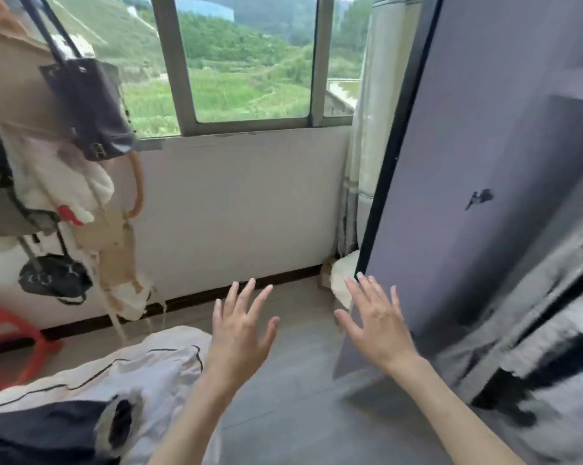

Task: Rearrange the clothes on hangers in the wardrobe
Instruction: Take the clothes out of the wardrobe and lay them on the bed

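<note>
**Both hands spread and empty before the open wardrobe**

Reaching forward over the grey floor (283, 407), both bare hands are held out with fingers straight and fanned wide, and nothing is held in either. The left hand (241, 333) is raised above the edge of a white bedcover with dark piping (139, 367); the right hand (375, 325) is seen just in front of the lower part of the grey wardrobe door (478, 182), though contact cannot be told. The door is swung open, and to its right the clothes (548, 337) are glimpsed inside the wardrobe as blurred grey, white and black fabric; hangers cannot be made out. A window (250, 58) is set in the far wall. At the left, a dark handbag (88, 109) and other bags are hung, with an orange stool (8, 340) below them.
</note>
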Demonstrator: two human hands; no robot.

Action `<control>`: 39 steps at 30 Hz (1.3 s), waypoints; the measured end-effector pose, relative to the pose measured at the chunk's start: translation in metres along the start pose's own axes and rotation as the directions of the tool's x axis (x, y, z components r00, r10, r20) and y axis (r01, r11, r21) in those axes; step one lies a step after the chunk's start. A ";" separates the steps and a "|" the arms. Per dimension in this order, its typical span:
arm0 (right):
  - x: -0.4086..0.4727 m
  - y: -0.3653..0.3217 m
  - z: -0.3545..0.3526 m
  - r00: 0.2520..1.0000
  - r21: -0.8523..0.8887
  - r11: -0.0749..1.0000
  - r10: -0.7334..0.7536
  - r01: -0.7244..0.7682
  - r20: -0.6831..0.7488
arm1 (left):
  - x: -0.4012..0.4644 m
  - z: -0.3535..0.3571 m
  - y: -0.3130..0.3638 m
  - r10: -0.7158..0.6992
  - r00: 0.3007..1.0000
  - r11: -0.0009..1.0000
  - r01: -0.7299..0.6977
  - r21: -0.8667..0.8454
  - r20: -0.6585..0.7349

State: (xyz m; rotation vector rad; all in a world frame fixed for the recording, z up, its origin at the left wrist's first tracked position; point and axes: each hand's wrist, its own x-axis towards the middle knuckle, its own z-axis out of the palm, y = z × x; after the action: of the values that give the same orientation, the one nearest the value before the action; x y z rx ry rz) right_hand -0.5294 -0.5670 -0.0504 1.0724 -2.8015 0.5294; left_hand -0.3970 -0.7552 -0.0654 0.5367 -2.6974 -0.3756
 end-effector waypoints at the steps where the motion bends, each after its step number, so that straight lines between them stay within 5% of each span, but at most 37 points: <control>1: 0.000 0.022 -0.011 0.999 -0.016 0.999 0.038 -0.038 -0.013 | 0.013 0.009 0.019 0.034 0.999 0.999 -0.034 -0.001 0.010; 21: -0.029 0.303 -0.105 0.802 -0.066 0.804 0.575 -0.591 -0.162 | 0.169 0.170 0.306 0.507 0.831 0.848 -0.433 -0.306 0.228; 39: 0.070 0.473 -0.158 0.707 -0.187 0.687 0.645 -0.702 -0.289 | 0.347 0.271 0.459 0.758 0.619 0.613 -0.566 -0.551 0.207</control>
State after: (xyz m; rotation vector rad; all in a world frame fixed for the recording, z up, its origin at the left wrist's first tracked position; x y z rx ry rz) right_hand -0.9006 -0.2273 -0.0231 -0.1234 -2.8844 0.2330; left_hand -0.9486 -0.4386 -0.0577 -0.8123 -2.7942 -0.9171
